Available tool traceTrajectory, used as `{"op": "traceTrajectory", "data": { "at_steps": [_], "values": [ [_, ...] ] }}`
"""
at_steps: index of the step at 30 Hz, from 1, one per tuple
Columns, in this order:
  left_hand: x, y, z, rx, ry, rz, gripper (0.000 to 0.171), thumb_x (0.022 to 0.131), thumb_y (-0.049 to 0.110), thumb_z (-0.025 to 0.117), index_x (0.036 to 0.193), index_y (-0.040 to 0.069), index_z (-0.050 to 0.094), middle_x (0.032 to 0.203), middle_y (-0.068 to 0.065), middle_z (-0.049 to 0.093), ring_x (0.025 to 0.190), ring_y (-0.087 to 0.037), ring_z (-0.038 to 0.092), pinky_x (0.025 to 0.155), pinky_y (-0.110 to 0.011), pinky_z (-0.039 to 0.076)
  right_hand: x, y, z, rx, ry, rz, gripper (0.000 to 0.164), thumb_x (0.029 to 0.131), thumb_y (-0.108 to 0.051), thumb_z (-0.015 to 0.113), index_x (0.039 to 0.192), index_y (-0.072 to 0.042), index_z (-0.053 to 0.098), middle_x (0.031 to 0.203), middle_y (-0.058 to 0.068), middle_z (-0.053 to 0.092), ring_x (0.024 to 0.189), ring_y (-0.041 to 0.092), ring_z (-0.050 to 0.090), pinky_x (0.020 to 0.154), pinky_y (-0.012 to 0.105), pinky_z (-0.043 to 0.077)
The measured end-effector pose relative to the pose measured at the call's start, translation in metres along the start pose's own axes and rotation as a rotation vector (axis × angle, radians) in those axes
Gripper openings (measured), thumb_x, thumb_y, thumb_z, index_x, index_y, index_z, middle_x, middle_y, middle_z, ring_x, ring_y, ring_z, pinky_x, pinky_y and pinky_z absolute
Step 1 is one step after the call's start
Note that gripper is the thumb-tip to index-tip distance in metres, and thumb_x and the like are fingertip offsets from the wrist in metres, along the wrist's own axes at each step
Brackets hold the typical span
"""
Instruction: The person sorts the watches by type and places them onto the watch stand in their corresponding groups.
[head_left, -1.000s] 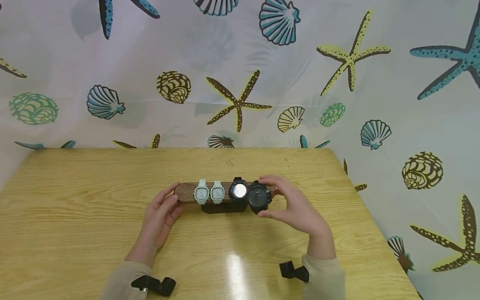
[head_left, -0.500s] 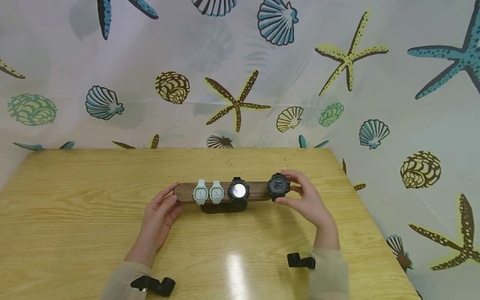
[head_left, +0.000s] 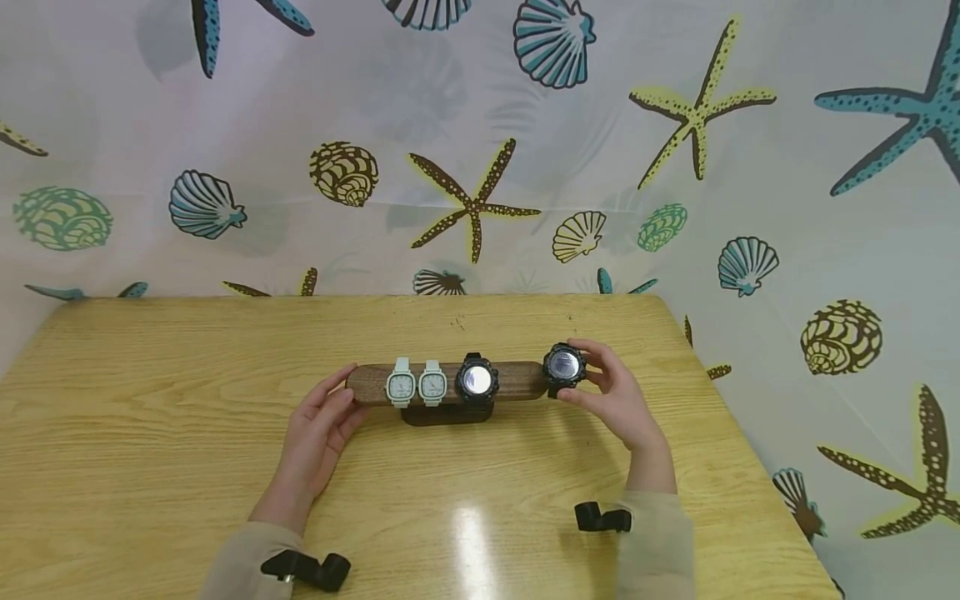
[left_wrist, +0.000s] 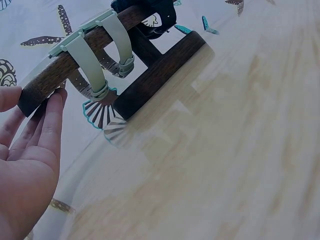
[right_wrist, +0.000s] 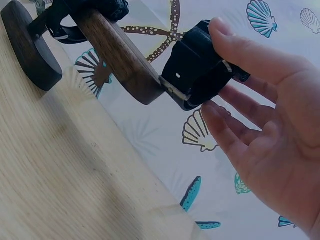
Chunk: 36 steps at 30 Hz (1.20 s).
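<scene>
A dark wooden watch stand (head_left: 519, 380) carries two pale mint watches (head_left: 401, 386) on the left of its bar and a black watch (head_left: 477, 381) near the middle. My left hand (head_left: 318, 429) grips the bar's left end, thumb in front and fingers behind and below, as the left wrist view shows. My right hand (head_left: 618, 404) holds a second black watch (right_wrist: 192, 70) between thumb and fingers, its strap buckled into a loop. That watch sits at the bar's right end, and in the right wrist view the loop lies just beyond the wooden tip.
The stand's dark foot (left_wrist: 160, 75) rests on a light wooden table (head_left: 187, 350). Behind and to the right hangs a white cloth (head_left: 285, 100) printed with shells and starfish. A black camera mount (head_left: 603, 517) sticks out from the right sleeve.
My right hand has drawn the black watch rightward along the bar, from beside the other black watch to the bar's right end. My left hand stays on the left end.
</scene>
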<state>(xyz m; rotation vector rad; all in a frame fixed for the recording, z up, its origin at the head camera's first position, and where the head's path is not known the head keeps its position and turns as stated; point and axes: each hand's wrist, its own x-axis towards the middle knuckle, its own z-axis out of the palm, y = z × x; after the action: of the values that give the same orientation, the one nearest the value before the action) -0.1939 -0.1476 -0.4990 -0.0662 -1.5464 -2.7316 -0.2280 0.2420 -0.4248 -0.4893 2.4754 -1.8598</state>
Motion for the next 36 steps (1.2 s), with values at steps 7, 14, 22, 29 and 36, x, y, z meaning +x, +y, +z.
{"op": "traceTrajectory", "data": {
  "at_steps": [7, 14, 22, 29, 36],
  "values": [
    [0.000, 0.000, 0.000, 0.010, 0.000, 0.004, 0.044, 0.099, 0.011, 0.052, 0.143, 0.007, 0.044, 0.126, -0.006, 0.048, 0.104, -0.011, 0.059, 0.091, -0.026, 0.050, 0.000, 0.006, -0.005, -0.042, 0.034, 0.027, 0.069, 0.079, -0.004, 0.078, 0.139, -0.010, 0.046, 0.138, 0.011, 0.043, 0.125, 0.030, 0.041, 0.102, 0.049, 0.038],
    [-0.001, 0.001, 0.000, 0.007, -0.003, 0.004, 0.044, 0.099, 0.011, 0.052, 0.143, 0.006, 0.044, 0.127, -0.007, 0.048, 0.103, -0.011, 0.059, 0.091, -0.027, 0.050, 0.006, 0.017, 0.007, -0.004, -0.034, 0.073, 0.069, 0.078, -0.011, 0.080, 0.139, -0.010, 0.047, 0.140, 0.009, 0.041, 0.127, 0.029, 0.041, 0.104, 0.049, 0.037],
    [-0.001, 0.001, 0.001, 0.005, -0.004, 0.001, 0.045, 0.099, 0.011, 0.052, 0.143, 0.007, 0.044, 0.127, -0.006, 0.049, 0.103, -0.011, 0.060, 0.090, -0.027, 0.050, 0.009, 0.021, 0.020, 0.038, -0.075, 0.070, 0.068, 0.079, -0.006, 0.078, 0.139, -0.010, 0.046, 0.141, 0.007, 0.042, 0.126, 0.029, 0.043, 0.103, 0.046, 0.040],
    [-0.001, 0.001, 0.000, 0.010, -0.002, 0.000, 0.045, 0.099, 0.012, 0.053, 0.143, 0.007, 0.044, 0.127, -0.007, 0.048, 0.100, -0.011, 0.060, 0.089, -0.026, 0.051, 0.012, 0.019, 0.032, 0.002, -0.092, 0.032, 0.071, 0.079, -0.006, 0.078, 0.141, -0.010, 0.045, 0.145, 0.006, 0.041, 0.133, 0.025, 0.037, 0.108, 0.043, 0.034],
    [-0.002, 0.000, -0.001, 0.001, 0.001, 0.000, 0.044, 0.099, 0.011, 0.053, 0.142, 0.008, 0.046, 0.124, -0.006, 0.049, 0.098, -0.011, 0.060, 0.088, -0.026, 0.051, 0.016, 0.018, 0.042, -0.070, -0.108, 0.035, 0.071, 0.078, -0.010, 0.080, 0.141, -0.018, 0.047, 0.144, 0.002, 0.044, 0.132, 0.021, 0.038, 0.109, 0.045, 0.031]
  ]
}}
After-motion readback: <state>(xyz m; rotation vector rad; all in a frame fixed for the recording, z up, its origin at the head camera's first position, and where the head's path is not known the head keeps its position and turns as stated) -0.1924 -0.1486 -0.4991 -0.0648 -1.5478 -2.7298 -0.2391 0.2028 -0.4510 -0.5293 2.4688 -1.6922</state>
